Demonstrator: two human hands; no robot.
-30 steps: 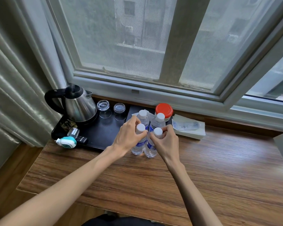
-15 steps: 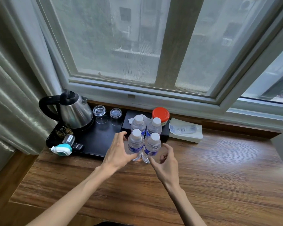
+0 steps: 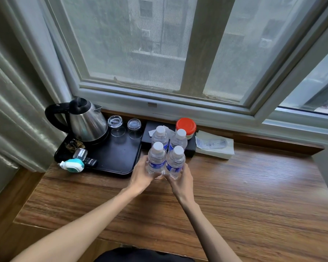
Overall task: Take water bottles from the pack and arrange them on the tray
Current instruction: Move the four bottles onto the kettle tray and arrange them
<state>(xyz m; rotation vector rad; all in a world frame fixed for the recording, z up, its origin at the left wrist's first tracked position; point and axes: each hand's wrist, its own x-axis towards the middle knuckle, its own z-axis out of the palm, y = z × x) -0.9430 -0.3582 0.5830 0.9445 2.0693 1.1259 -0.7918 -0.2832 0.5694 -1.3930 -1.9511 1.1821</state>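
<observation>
Between cupped hands, ribbed clear bottles

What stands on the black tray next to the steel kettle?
On the black tray, right of the steel kettle, stand two clear drinking glasses, upside down it seems. In front lies a clear wrapped item. Whatever the kettle covers is hidden.

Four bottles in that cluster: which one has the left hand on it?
The front-left bottle, nearest the tray. The left hand wraps its lower body; the right hand holds the front-right bottle, and the two rear bottles are untouched.
</observation>
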